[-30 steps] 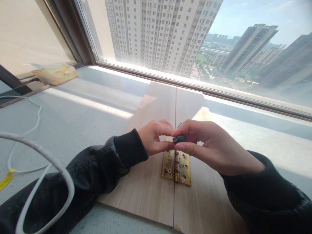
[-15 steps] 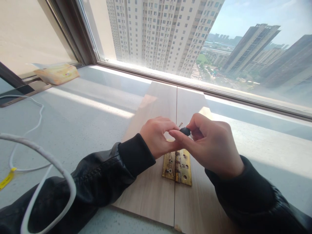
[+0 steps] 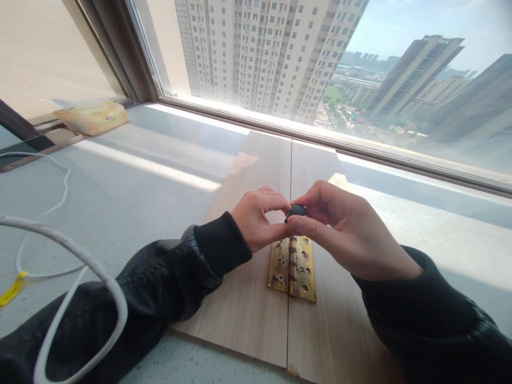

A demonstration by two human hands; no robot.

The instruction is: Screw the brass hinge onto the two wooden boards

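Grasping a small black piece [image 3: 297,210] with fingertips of left hand [image 3: 260,220] and right hand [image 3: 347,233], over the far end of a brass-coloured hinge [image 3: 293,273]. Showing screws [image 3: 280,277] left of the seam between two wooden boards [image 3: 240,320] on the counter [image 3: 160,202].

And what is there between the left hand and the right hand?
The head view shows a small black object between the left hand and right hand.

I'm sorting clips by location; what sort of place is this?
Probably a window ledge in a high-rise: it runs up to a dark window frame, and outside stands a tall tower block, with a green patch far below.
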